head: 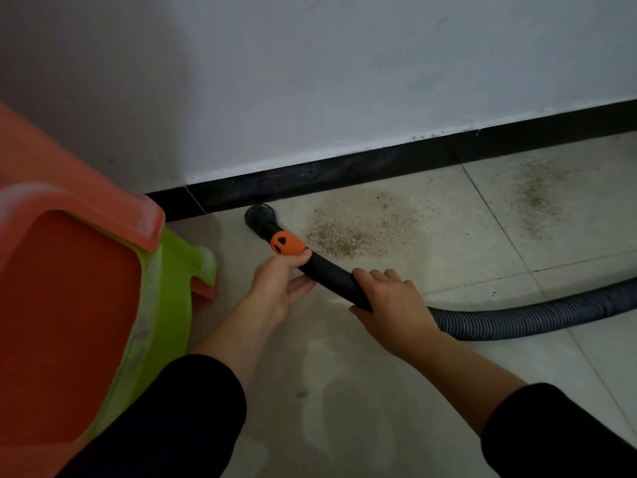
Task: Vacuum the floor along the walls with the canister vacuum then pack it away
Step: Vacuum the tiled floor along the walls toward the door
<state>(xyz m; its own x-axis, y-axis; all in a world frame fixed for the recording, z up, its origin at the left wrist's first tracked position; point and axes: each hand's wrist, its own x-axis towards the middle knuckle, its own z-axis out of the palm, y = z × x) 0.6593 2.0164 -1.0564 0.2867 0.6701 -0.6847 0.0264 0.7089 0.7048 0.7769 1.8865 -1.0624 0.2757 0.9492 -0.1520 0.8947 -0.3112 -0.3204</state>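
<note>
Orange stool (69,305): plastic, topmost in the stack at the left edge, seen from above, with a paler worn rim.
Green stool (172,305): plastic, nested directly under the orange one; one flared leg reaches down to the floor (344,391).
Lower orange piece (206,288): a small edge showing beneath the green leg's foot; what it belongs to cannot be told.
Skirting board (344,170): black strip along the foot of the wall (344,81), running from behind the stools to the right edge.
</note>
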